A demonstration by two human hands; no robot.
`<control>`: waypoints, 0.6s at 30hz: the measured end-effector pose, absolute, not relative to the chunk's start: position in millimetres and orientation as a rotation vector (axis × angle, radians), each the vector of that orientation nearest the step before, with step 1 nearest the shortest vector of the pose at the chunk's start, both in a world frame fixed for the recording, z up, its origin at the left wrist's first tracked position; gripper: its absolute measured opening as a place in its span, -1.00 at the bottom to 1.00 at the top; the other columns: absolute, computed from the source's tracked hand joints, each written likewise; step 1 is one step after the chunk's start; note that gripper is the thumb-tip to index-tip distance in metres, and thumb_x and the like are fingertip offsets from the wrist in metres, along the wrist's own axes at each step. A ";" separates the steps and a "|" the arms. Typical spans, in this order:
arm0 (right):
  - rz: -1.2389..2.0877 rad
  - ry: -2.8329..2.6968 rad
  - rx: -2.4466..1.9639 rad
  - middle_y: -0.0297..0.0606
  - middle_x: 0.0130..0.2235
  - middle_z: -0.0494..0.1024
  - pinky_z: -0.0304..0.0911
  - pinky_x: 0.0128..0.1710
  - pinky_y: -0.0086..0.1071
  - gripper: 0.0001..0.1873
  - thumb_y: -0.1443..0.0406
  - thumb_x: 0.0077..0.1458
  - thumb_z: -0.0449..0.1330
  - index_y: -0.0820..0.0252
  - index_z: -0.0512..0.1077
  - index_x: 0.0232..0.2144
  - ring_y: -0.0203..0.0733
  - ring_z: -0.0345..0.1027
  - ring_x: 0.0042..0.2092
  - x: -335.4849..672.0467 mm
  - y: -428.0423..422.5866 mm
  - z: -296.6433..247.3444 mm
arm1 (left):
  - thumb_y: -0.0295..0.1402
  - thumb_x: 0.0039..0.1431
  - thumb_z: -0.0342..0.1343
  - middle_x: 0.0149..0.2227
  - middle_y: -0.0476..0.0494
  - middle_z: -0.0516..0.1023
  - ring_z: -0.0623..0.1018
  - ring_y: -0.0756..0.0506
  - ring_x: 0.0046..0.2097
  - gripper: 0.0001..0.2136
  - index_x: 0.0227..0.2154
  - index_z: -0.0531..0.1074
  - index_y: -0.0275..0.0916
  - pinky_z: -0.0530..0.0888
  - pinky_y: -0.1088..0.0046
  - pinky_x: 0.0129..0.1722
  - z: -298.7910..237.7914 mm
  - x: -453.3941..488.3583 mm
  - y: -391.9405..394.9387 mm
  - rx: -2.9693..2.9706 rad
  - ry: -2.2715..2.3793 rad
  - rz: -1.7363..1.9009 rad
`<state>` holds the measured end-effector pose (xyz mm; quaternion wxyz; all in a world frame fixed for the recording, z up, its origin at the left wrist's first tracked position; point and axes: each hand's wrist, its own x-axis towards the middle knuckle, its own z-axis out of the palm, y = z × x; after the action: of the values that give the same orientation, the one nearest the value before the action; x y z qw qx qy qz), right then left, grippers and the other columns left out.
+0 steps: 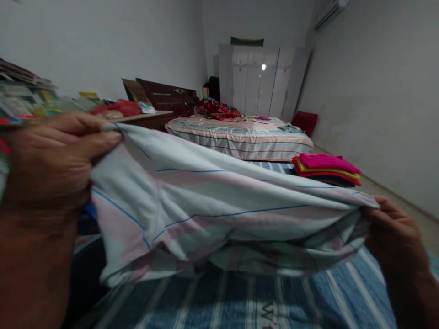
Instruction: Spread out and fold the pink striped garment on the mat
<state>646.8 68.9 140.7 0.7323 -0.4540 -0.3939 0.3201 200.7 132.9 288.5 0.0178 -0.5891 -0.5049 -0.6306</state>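
one soft blue-lined cloth (pixel 219 205), creased, sagging, left grip (pixel 58 157) and right grip (pixel 396 228) pinching ends

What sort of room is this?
Most likely a bedroom: a bed with a dark wooden headboard, a tall pale wardrobe behind it, and folded clothes nearby.

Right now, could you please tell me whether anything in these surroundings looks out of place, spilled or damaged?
I see no spill, and no damage on the visible side of the stretched garment. The red patterned cloth stands out mildly: bunched on the far bed, unlike the folded stack.
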 end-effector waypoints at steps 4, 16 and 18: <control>0.873 -0.947 -1.190 -0.33 -0.46 0.50 0.28 -0.46 -0.47 -0.66 0.20 -0.36 0.43 0.15 0.48 -0.45 -0.28 0.34 -0.45 650.6 71.1 112.7 | -0.09 -0.21 0.09 -0.61 0.09 0.34 0.29 0.06 -0.56 -0.65 -0.45 0.42 -0.29 0.17 0.61 -0.60 220.5 185.1 153.2 -2.239 -2.172 -1.345; 1.204 -1.468 -1.636 -0.31 -0.42 0.47 0.16 -0.42 -0.45 -0.50 -0.09 0.01 0.10 0.23 0.48 -0.38 -0.24 0.29 -0.38 628.3 54.4 61.2 | -0.08 -0.23 -0.01 -0.63 0.02 0.33 0.37 -0.05 -0.48 -0.71 -0.68 0.33 -0.23 0.22 0.51 -0.50 102.0 170.4 170.1 -2.731 -2.448 -0.248; 1.125 -1.476 -1.702 -0.29 -0.40 0.47 0.17 -0.40 -0.43 -0.46 -0.11 0.03 0.04 0.26 0.48 -0.36 -0.22 0.31 -0.36 629.5 59.8 52.8 | -0.07 -0.24 0.01 -0.64 0.01 0.35 0.38 -0.07 -0.48 -0.71 -0.69 0.35 -0.23 0.21 0.50 -0.50 96.9 167.5 170.3 -2.769 -2.449 -0.207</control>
<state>629.5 59.8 52.8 0.3067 -0.6433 -0.5580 0.4252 167.5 170.3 96.9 -0.2770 -0.7186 -0.6356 -0.0537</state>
